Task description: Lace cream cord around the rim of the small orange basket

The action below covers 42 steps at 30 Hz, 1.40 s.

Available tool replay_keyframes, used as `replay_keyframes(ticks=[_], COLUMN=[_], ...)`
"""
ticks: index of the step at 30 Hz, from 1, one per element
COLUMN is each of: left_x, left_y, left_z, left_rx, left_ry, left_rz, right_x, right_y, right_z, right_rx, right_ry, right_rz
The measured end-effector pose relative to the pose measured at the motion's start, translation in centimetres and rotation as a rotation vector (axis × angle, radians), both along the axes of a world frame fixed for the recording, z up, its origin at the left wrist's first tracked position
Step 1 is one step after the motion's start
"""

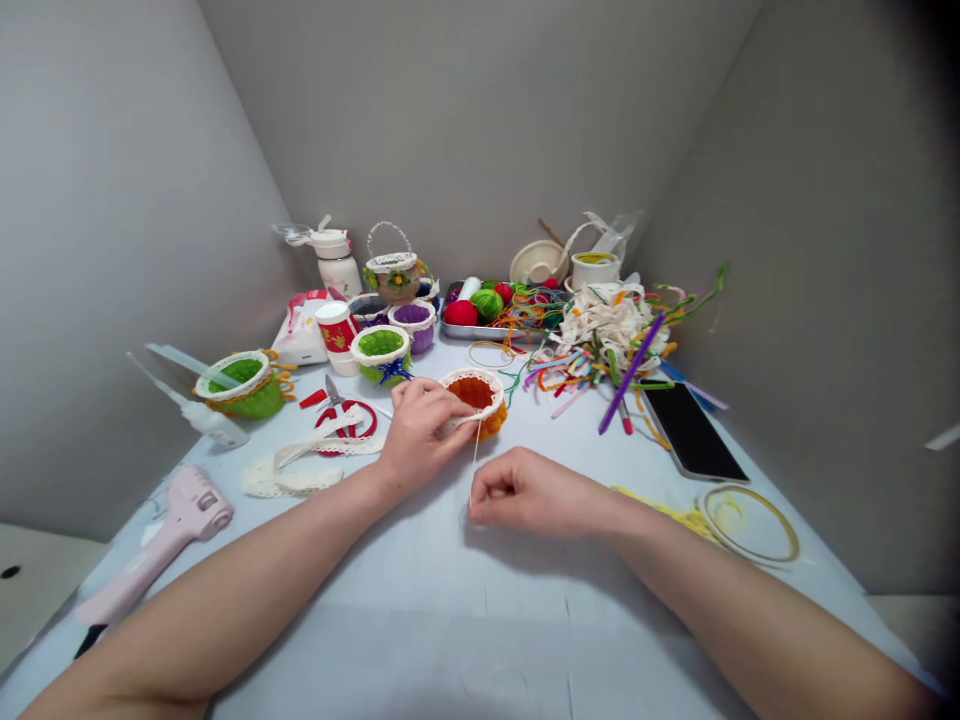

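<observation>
A small orange basket (493,424) with a white lace rim stands on the table in front of me, its open top tilted towards me. My left hand (426,428) grips the near left side of its rim between thumb and fingers. From that rim a taut white thread (476,450) runs down to my right hand (521,488), whose fingers are pinched together on it. Whether a needle is in those fingers, I cannot make out. White lace trim (292,470) and red-handled scissors (346,420) lie left of my left hand.
A pink glue gun (176,530) and a green basket (255,398) are on the left. More small baskets (381,350) stand behind, beside a tray of yarn (487,330). On the right are a heap of scraps (607,335), a phone (694,430) and an embroidery hoop (787,545).
</observation>
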<state>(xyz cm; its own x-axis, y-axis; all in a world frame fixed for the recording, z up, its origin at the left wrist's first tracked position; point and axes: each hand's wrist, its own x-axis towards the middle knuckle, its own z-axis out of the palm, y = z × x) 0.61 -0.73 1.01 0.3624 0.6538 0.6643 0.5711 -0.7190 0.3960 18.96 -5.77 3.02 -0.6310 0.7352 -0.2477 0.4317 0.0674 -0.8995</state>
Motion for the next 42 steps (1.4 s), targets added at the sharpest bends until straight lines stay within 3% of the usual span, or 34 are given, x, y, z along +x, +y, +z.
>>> replay_keyframes(ticks=[2, 5, 7, 12, 14, 20, 42], left_x=[0.0, 0.0, 0.1, 0.1, 0.2, 0.1, 0.2], left_y=[0.0, -0.1, -0.1, 0.0, -0.1, -0.3, -0.4], left_z=[0.0, 0.0, 0.0, -0.2, -0.2, 0.0, 0.4], left_rx=[0.000, -0.018, -0.025, -0.053, -0.054, -0.059, -0.077], left_ry=[0.006, 0.024, 0.017, 0.026, 0.031, 0.040, 0.063], left_rz=[-0.002, 0.005, 0.009, -0.009, -0.029, -0.064, -0.053], right_x=[0.6, 1.4, 1.8, 1.7, 1.6, 1.9, 1.6], right_y=[-0.1, 0.2, 0.5, 1.2, 1.5, 2.8, 2.7], right_z=[0.5, 1.2, 1.8, 2.2, 1.6, -0.8, -1.4], right_rx=[-0.019, -0.003, 0.072, 0.502, 0.607, 0.757, 0.783], right_ry=[-0.046, -0.107, -0.168, -0.127, -0.055, -0.066, -0.055], right_rz=[0.133, 0.198, 0.097, -0.394, -0.422, -0.333, -0.315])
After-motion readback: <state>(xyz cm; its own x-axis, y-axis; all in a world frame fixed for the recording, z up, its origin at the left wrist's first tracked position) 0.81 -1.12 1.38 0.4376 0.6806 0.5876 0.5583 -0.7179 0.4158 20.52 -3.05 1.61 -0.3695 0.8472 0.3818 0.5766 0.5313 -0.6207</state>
